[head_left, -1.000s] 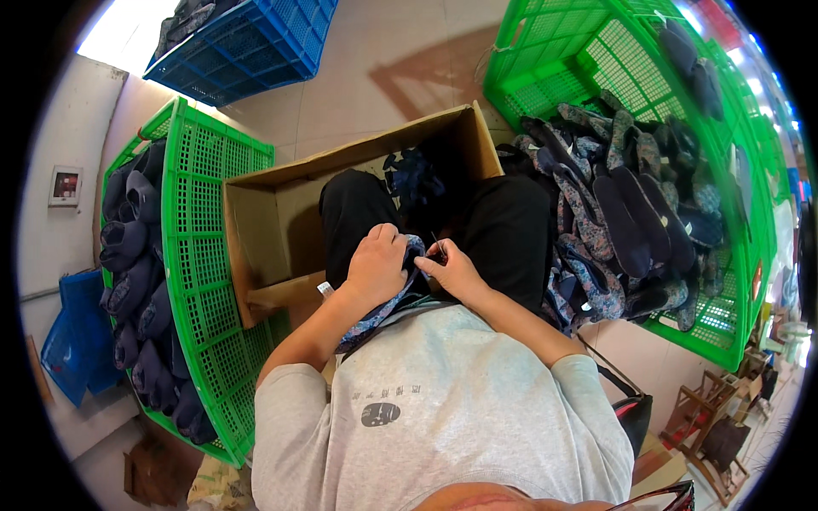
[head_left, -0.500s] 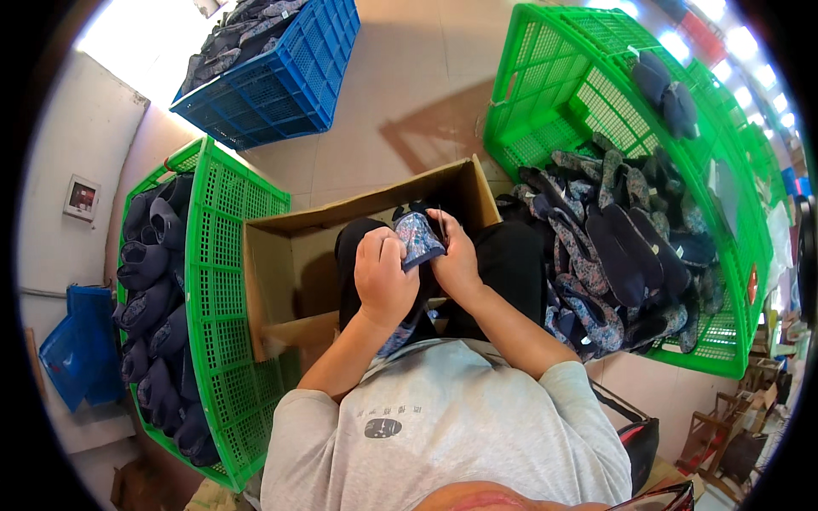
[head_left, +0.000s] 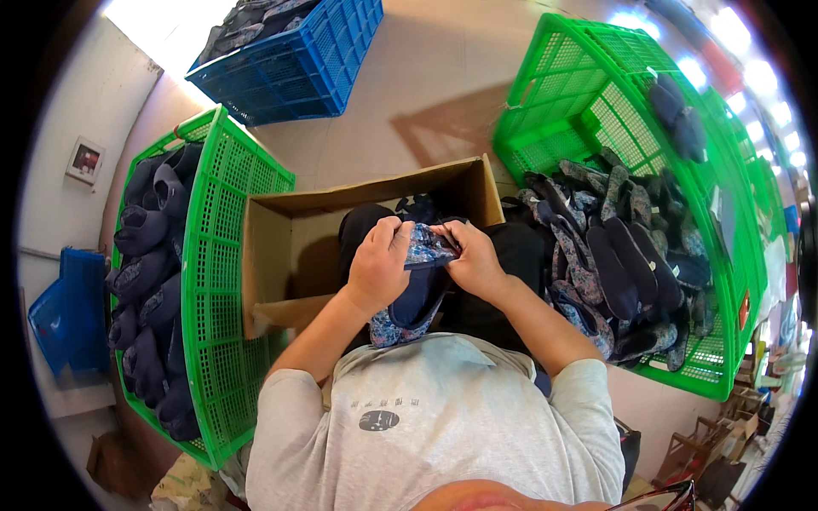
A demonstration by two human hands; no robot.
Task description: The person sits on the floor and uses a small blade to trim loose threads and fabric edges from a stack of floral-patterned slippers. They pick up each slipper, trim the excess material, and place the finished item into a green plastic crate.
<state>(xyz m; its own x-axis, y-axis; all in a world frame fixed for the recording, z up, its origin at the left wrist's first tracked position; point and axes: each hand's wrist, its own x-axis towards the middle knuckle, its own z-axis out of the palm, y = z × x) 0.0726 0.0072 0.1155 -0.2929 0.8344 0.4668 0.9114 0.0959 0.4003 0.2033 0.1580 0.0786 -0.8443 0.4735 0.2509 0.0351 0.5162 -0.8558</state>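
Observation:
Over my lap, a slipper (head_left: 417,294) with a blue and pink floral upper and a dark navy lining is stretched between my two hands. My left hand (head_left: 381,266) is closed on the left edge of its patterned end, fingers curled and thumb pressed in. On the opposite edge, my right hand (head_left: 475,260) pinches the same end beside the dark trim. The slipper's other rounded end hangs toward my shirt. Further dark, patterned pieces (head_left: 415,207) lie just beyond my hands in an open cardboard box (head_left: 298,192), partly hidden by my knees.
At my left, a green mesh crate (head_left: 230,289) holds navy slippers (head_left: 141,230). A bigger green crate (head_left: 724,341) on the right carries a heap of floral slippers (head_left: 579,255) and dark flat soles (head_left: 635,264). A blue crate (head_left: 290,81) of slippers stands farther off.
Both hands have turned the slipper's patterned end from a slant to nearly level. Its navy inside and lower end now show below my hands. My view has shifted slightly.

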